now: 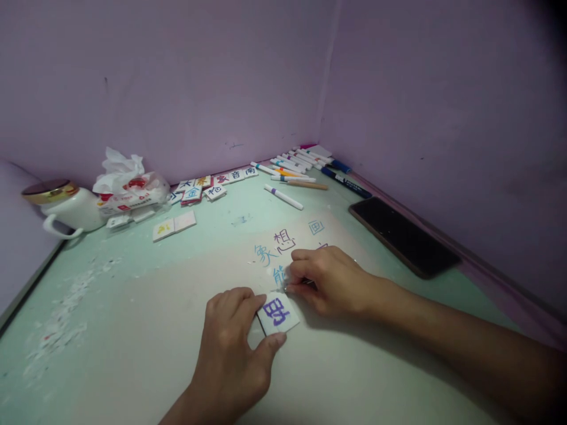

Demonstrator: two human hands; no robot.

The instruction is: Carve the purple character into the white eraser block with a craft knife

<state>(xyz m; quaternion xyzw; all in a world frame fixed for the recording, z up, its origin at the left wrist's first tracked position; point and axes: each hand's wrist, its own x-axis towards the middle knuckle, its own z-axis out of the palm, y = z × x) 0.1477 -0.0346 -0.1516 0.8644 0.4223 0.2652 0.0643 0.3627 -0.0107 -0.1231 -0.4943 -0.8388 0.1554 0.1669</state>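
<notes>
A small white square card (290, 321) with a purple character lies on the table in front of me. My left hand (233, 348) grips its left side, the thumb at the near edge and the fingers at the far left corner. Just beyond the card's far right corner, my right hand (330, 280) is closed with its fingertips pinched together near the tabletop. Whatever it holds is too hidden to name. Around the right hand, blue and purple characters (283, 240) are written on the table surface, one partly covered by the fingers.
Several marker pens (283, 197) lie at the back corner. A phone (403, 236) rests by the right wall. Lettered cards (215, 192), a tissue pack (133, 192) and a white mug (77, 209) with a gold-rimmed lid stand along the back left. White scraps (62, 330) litter the left side.
</notes>
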